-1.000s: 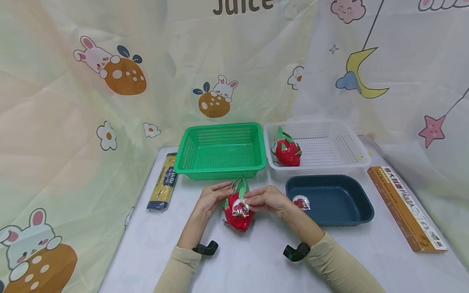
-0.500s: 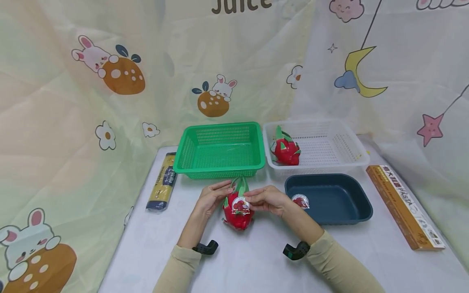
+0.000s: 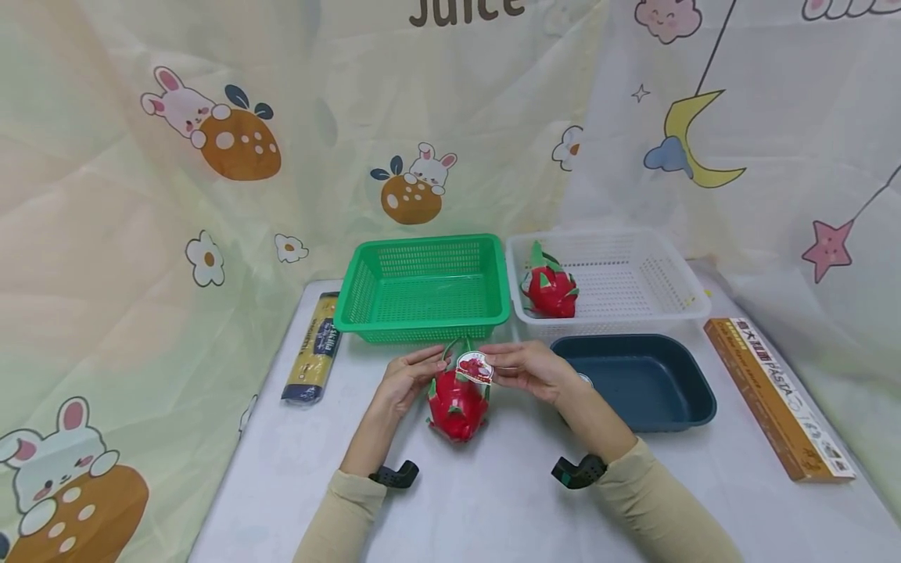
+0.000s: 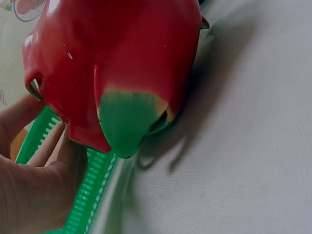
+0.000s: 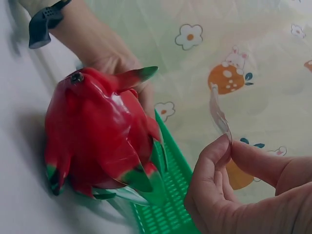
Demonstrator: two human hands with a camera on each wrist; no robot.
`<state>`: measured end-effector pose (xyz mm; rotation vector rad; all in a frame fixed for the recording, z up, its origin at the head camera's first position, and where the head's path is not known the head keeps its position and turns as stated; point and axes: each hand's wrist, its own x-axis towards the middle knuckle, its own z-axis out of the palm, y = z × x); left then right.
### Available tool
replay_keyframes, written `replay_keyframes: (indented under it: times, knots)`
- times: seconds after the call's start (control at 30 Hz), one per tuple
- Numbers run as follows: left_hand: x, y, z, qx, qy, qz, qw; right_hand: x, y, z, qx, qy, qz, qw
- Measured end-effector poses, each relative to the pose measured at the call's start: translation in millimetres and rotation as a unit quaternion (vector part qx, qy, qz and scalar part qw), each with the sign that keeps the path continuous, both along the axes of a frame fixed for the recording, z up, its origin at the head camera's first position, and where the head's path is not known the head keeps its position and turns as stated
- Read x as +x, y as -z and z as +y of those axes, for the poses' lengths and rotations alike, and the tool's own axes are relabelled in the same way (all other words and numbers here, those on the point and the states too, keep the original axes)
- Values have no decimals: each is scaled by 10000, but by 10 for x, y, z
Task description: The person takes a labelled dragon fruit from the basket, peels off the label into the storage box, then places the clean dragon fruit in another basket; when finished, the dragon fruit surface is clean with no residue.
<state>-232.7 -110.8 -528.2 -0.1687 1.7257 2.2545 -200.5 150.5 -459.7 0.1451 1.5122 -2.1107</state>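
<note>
A red dragon fruit [image 3: 457, 407] with green leaf tips stands on the white tabletop in front of the green basket. My left hand [image 3: 410, 381] holds it at its upper left side; in the left wrist view the fingers [image 4: 53, 151] reach behind the fruit. Between thumb and forefinger, my right hand [image 3: 531, 371] pinches a round-topped sticker [image 3: 475, 367] printed with red fruit. The right wrist view shows this sticker [image 5: 219, 114] edge-on, lifted apart from the fruit. A second dragon fruit [image 3: 551, 293] lies in the left part of the white basket [image 3: 633, 317].
The green basket [image 3: 422, 328] stands at the back, left of the white one. A dark blue tray [image 3: 647, 422] sits at right, its own sticker mostly hidden behind my right wrist. A yellow noodle pack [image 3: 310, 356] lies far left, a brown pasta box [image 3: 774, 399] far right.
My right hand has moved up and slightly right, lifting the sticker from the fruit's front toward its top. The left hand and the fruit have stayed in place.
</note>
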Motion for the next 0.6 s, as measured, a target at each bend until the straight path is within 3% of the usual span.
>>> replay_keyframes:
  times: [0.23, 0.6]
  knots:
    - [1, 13, 3, -51, 4, -43, 10000, 41, -82, 143, 179, -82, 259, 9995]
    - [3, 38, 10, -31, -9, 29, 10000, 65, -174, 344, 350, -65, 131, 9993]
